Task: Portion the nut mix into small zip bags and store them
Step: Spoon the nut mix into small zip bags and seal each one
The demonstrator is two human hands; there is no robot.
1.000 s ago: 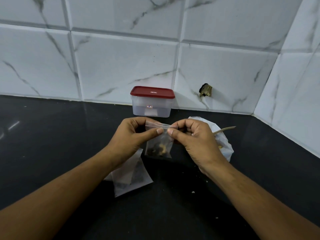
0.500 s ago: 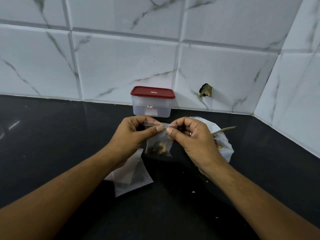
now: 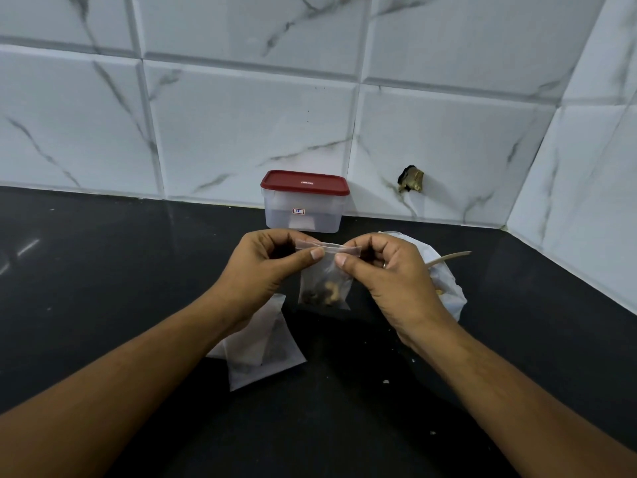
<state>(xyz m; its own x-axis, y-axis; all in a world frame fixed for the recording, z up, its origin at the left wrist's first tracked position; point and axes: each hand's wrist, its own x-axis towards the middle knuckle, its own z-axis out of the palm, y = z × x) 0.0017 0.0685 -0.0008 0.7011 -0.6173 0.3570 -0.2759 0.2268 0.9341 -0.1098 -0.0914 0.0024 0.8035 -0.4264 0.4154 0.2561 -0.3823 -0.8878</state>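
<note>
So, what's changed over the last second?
Very little. The thumbs of the left hand and right hand have eased slightly apart along the zip strip of the small zip bag, which both still pinch; the bag sits a touch further right. The red-lidded container, white bag and flat bags stayed put.

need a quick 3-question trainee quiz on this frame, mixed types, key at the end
1. Fill in: the tan utensil handle sticks out of the white bag on the person's ____ side.
2. True or false: the clear container by the wall has its red lid off.
3. What do the left hand and the right hand both pinch?
A. the tan utensil handle
B. the red lid
C. the top of the small zip bag with nuts in it

Key: 1 right; 2 false; 3 C.
</note>
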